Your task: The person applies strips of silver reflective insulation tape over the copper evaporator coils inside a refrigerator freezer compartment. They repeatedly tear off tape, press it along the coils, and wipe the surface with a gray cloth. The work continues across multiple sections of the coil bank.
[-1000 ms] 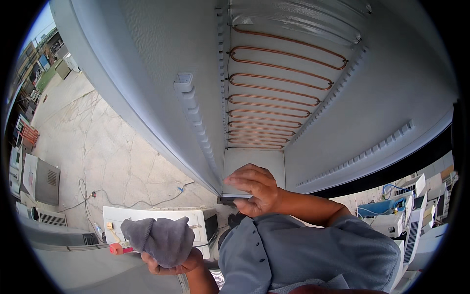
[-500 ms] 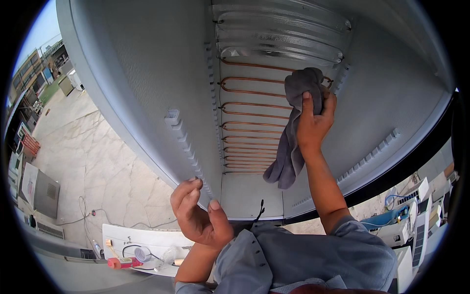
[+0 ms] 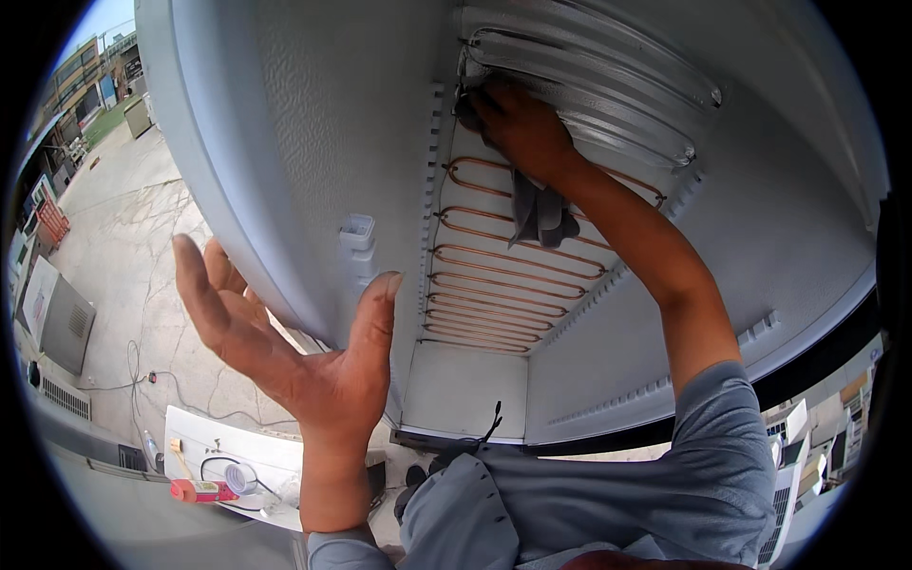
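My right hand (image 3: 522, 128) reaches up inside a tall white fridge-like cabinet (image 3: 351, 114), closed on a grey cloth (image 3: 543, 218). It presses the cloth against the left end of the silver foil strips (image 3: 608, 95) on the back wall. One end of the cloth hangs down over the copper tubing (image 3: 508, 278), which runs in flat loops below the foil. My left hand (image 3: 313, 356) is raised by the cabinet's left edge with fingers spread and nothing in it. Its thumb is near the ribbed shelf rail (image 3: 358, 242) on the left wall.
Lower left, a white panel (image 3: 285, 475) carries a pink bottle (image 3: 201, 490), a brush (image 3: 178, 456), a clear-white roll (image 3: 241, 478) and a dark cable. A black cable (image 3: 494, 421) sticks up at the cabinet's bottom. Boxy appliance units (image 3: 59, 313) stand on the concrete (image 3: 128, 237).
My right hand has moved the cloth up and left, from the right side of the copper loops to the foil's left end. My left hand has risen leftward and spread its fingers.
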The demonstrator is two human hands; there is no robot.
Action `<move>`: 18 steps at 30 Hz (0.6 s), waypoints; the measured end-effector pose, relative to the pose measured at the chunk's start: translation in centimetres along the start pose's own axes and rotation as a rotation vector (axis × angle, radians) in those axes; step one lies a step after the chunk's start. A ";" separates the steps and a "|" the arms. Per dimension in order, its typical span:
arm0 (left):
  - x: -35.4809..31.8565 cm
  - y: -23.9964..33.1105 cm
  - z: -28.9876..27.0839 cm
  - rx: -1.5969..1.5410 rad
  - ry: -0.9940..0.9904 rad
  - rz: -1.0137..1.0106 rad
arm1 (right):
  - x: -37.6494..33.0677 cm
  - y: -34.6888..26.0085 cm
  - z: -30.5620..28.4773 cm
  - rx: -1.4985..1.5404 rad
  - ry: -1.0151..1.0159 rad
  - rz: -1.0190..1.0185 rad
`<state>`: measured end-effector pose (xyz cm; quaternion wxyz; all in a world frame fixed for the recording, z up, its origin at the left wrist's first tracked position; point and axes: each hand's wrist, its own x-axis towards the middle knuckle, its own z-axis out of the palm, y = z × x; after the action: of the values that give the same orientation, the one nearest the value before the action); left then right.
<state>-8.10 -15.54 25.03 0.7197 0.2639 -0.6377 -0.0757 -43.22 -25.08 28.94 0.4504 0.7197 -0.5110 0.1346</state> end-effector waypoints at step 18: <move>-0.9 -1.7 0.6 0.219 -0.023 -0.051 | -0.7 -0.9 3.4 -0.093 -0.026 0.105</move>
<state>-8.50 -16.74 23.43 0.6769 0.3562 -0.6436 -0.0268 -43.69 -27.21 26.11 0.4691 0.6718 -0.5594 0.1251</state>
